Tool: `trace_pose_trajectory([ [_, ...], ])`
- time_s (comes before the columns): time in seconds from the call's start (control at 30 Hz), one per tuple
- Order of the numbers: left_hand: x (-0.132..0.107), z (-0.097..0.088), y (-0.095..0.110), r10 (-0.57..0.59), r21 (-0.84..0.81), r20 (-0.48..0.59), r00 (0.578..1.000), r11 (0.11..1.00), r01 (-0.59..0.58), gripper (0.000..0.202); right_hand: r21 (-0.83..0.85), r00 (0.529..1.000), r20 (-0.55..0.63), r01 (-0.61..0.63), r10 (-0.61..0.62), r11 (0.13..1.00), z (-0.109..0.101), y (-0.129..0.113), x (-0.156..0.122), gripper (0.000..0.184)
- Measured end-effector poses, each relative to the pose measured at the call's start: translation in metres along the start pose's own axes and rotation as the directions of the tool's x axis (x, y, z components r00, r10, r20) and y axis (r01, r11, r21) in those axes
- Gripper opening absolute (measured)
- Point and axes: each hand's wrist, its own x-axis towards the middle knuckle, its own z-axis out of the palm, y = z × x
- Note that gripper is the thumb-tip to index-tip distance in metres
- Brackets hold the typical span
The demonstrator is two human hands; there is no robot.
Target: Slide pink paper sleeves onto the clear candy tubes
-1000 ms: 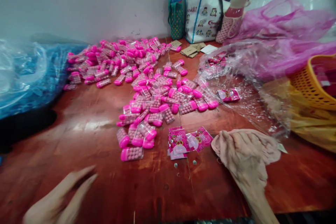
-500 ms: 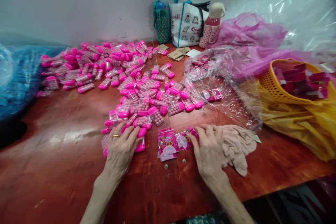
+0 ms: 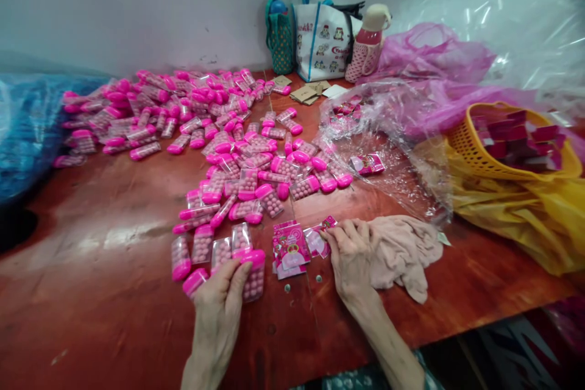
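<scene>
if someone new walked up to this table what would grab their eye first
Most likely the sprawl of pink-capped packs, running from the far left of the reddish table to its near middle, where the left hand holds one pack. After that, probably the yellow basket of dark pink pieces at the right, and the white bag with cartoon figures at the back.

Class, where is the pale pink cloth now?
In the head view, the pale pink cloth lies on the red table right of centre, just right of the right hand.
</scene>
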Motion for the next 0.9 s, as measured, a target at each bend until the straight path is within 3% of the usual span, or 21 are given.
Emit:
trace_pose_trajectory([
  [0.17, -0.009, 0.013, -0.019, -0.057, 0.2, -0.037, 0.998, 0.978, 0.063, 0.022, -0.011, 0.997, -0.07, 0.016, -0.017, 1.0, 0.009, 0.002, 0.0, 0.023],
  [0.3, -0.009, 0.01, -0.014, 0.099, 0.37, -0.111, 0.989, 0.928, -0.051, 0.022, 0.063, 0.988, -0.149, 0.056, -0.046, 0.996, 0.009, 0.006, 0.0, 0.022],
  [0.37, -0.01, 0.008, -0.006, 0.191, 0.348, -0.176, 0.966, 0.93, -0.121, 0.019, 0.116, 0.978, -0.199, 0.09, -0.066, 0.989, 0.004, 0.007, -0.001, 0.02],
  [0.43, -0.009, 0.007, 0.006, 0.202, 0.218, -0.188, 0.961, 0.963, -0.16, 0.016, 0.196, 0.955, -0.272, 0.178, -0.121, 0.964, -0.005, 0.005, -0.002, 0.016],
  [0.5, -0.005, 0.009, 0.02, 0.136, 0.005, -0.072, 0.988, 0.991, -0.136, 0.016, 0.276, 0.913, -0.347, 0.32, -0.217, 0.906, -0.017, -0.001, -0.004, 0.01],
  [0.57, 0.0, 0.015, 0.034, 0.086, -0.206, 0.128, 0.988, 0.977, -0.058, 0.024, 0.307, 0.864, -0.368, 0.463, -0.345, 0.832, -0.03, -0.007, -0.006, 0.009],
  [0.67, 0.007, 0.027, 0.046, 0.024, -0.413, 0.369, 0.929, 0.9, 0.141, 0.026, 0.276, 0.789, -0.324, 0.607, -0.522, 0.746, -0.045, -0.016, -0.009, 0.013],
  [0.73, 0.01, 0.035, 0.049, -0.057, -0.486, 0.493, 0.868, 0.81, 0.329, 0.017, 0.28, 0.764, -0.315, 0.642, -0.564, 0.713, -0.046, -0.019, -0.011, 0.016],
  [0.8, 0.01, 0.041, 0.049, -0.141, -0.549, 0.56, 0.817, 0.676, 0.493, 0.007, 0.354, 0.811, -0.315, 0.582, -0.493, 0.732, -0.043, -0.022, -0.013, 0.017],
  [0.9, 0.008, 0.047, 0.048, -0.258, -0.66, 0.505, 0.823, 0.5, 0.561, 0.007, 0.571, 0.96, -0.224, 0.269, -0.169, 0.776, -0.034, -0.029, -0.016, 0.032],
])
